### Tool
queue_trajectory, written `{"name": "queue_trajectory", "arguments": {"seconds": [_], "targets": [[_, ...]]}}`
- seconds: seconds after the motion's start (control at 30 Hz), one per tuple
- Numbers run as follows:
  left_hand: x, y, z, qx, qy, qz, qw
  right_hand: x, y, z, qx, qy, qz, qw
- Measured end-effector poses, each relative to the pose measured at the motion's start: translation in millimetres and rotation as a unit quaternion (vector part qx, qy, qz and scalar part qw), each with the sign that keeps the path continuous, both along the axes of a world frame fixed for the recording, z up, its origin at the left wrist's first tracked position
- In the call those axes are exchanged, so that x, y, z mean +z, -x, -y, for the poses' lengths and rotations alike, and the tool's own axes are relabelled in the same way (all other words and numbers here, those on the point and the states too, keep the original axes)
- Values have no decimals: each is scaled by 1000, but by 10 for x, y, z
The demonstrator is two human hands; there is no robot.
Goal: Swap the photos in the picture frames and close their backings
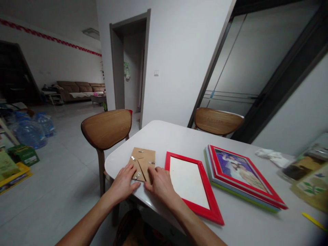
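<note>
From my remote seat, the head view shows my left hand [124, 181] and right hand [161, 184] resting on a brown backing board [145, 162] at the table's [166, 135] edge. Just right lies a red frame [206, 184]; beyond it, stacked frames [247, 195] topped by a photo [239, 169].

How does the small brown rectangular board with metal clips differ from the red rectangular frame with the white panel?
The brown board looks smaller than the red frame. The board carries metal clips; the frame borders a white panel. Both rest on the white table.
</note>
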State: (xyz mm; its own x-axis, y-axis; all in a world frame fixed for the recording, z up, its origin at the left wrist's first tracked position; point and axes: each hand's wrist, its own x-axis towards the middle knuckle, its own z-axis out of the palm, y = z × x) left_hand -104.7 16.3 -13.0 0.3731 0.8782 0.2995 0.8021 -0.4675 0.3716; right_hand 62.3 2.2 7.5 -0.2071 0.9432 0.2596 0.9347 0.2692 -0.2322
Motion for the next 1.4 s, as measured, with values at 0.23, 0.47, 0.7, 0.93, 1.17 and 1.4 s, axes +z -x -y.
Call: {"name": "queue_trajectory", "arguments": {"seconds": [0.23, 0.47, 0.7, 0.93, 1.17, 1.4], "targets": [[-61, 45, 8, -33, -47, 25, 998, 152, -80, 50, 26, -50, -188, 980], [433, -216, 73, -97, -145, 60, 983, 594, -442, 225, 34, -182, -227, 956], [402, -932, 147, -176, -55, 111, 977, 525, -1132, 481, -64, -172, -161, 970], [170, -1308, 199, -214, 48, 94, 971, 200, -1500, 633, -130, -118, -114, 978], [244, -1238, 194, -214, 22, 36, 976, -31, -1448, 632, -135, -112, -92, 980], [294, -1242, 214, -228, 23, -2, 973, -97, -1433, 709, -139, -144, -88, 976]]}}
